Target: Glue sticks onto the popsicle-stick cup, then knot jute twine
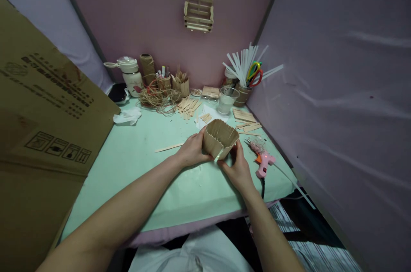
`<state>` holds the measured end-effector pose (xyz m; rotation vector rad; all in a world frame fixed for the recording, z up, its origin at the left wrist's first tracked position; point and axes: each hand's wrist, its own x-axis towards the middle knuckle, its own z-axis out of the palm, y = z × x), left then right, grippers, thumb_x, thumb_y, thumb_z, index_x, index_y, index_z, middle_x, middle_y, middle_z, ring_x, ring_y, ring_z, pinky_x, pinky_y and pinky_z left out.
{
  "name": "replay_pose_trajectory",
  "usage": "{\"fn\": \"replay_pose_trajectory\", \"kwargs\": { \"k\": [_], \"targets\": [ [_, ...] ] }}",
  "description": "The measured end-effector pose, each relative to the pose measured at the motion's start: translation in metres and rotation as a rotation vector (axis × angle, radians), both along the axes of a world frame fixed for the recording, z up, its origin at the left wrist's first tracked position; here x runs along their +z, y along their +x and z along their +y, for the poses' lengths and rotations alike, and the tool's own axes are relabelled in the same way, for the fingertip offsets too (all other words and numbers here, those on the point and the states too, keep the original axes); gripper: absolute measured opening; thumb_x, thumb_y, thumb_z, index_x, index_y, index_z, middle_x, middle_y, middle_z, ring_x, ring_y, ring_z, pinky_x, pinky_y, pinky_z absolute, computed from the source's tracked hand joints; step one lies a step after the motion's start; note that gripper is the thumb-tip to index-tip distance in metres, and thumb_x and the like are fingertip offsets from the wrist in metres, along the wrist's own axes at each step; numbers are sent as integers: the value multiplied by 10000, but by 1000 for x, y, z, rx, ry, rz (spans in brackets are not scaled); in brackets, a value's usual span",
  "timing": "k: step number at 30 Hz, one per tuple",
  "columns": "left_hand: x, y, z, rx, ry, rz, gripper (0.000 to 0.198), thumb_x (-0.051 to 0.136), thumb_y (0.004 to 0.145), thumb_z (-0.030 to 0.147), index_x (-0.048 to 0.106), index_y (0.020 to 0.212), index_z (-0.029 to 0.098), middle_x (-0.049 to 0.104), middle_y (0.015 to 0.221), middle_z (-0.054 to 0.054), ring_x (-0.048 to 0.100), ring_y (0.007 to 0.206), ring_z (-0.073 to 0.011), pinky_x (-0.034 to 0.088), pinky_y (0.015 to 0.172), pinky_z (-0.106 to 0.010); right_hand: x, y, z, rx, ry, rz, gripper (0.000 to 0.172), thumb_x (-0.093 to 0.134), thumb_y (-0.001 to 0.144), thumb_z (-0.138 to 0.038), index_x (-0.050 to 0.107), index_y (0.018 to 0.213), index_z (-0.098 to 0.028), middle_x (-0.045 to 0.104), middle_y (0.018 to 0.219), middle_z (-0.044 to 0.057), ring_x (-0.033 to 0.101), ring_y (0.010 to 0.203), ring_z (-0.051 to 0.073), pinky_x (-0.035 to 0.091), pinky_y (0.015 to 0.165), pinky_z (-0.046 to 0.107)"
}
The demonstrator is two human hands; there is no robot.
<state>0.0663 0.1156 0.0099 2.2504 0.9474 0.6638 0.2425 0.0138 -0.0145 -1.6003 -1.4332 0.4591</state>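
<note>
I logged left hand [193, 149] and right hand [239, 170], grip pinching the stick box [221, 137] at the cup's [227, 101] six o'clock. Oversqueezing could split it; brushing the glue gun [264, 164] (box's four o'clock) risked burns.

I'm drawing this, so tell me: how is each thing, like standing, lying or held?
Stick basket: open-topped, held by left hand and right hand.
Glue gun: lying down, light glowing.
Scissors: handles up.
Bottle: upright, lid on.
Twine: tangled.
Tissue: crumpled.
Clear cup: upright.

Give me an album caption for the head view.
Left hand and right hand hold a box, a pink glue gun lying nearby.
</note>
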Motion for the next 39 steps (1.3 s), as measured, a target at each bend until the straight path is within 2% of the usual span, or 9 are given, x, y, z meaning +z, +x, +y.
{"fn": "replay_pose_trajectory", "kwargs": {
  "k": [6,15,18,21,24,28,30,39],
  "targets": [
    [1,2,-1,7,-2,-9,1047,803,532,445,280,1406,204,571,1255,-120,539,1138,-335,433,921,-418,0,0,2,-5,-17,144,964,694,701,-265,147,1493,-221,550,1321,149,598,1129,265,474,959,448],
    [5,3,-5,32,-54,-52,1035,809,544,424,278,1409,219,568,1255,-122,551,1118,-329,441,898,-419,0,2,1,35,37,271,881,694,707,-226,245,1464,-221,529,1346,133,579,1147,247,461,993,437],
    [5,-1,-6,6,-138,-163,1068,817,548,442,252,1423,207,485,1352,-141,490,1205,-323,412,972,-428,6,5,-1,75,37,342,798,711,719,-262,332,1420,-206,502,1371,139,555,1181,253,465,994,436],
    [5,-3,-5,-5,-240,-265,1008,819,543,469,331,1377,183,426,1380,-154,423,1268,-325,376,1026,-441,18,5,-2,98,23,347,701,728,721,-322,439,1348,-202,518,1359,129,536,1198,258,457,1002,443],
    [7,-5,-4,-10,-394,-329,905,813,546,489,406,1285,163,465,1318,-150,449,1238,-328,403,995,-453,30,1,-1,90,14,338,691,735,713,-362,467,1330,-204,566,1303,128,558,1161,268,477,965,456],
    [8,-6,-6,-65,-655,-489,936,841,515,464,372,1276,189,500,1310,-140,476,1228,-322,434,964,-427,43,-5,-2,78,-2,304,686,730,709,-393,481,1321,-206,581,1280,135,573,1133,277,496,925,456],
    [6,-6,-8,-71,-732,-551,952,856,493,453,373,1274,202,506,1316,-141,480,1231,-320,433,969,-422,48,-7,-3,82,-10,295,678,722,718,-401,476,1321,-209,573,1290,134,570,1136,273,494,928,452],
    [6,-1,-11,-129,-808,-707,939,862,514,445,392,1284,187,538,1305,-169,526,1200,-321,438,981,-459,56,-16,-2,43,-46,247,754,669,765,-454,349,1386,-170,554,1261,158,566,1117,265,489,933,449]
  ]
}}
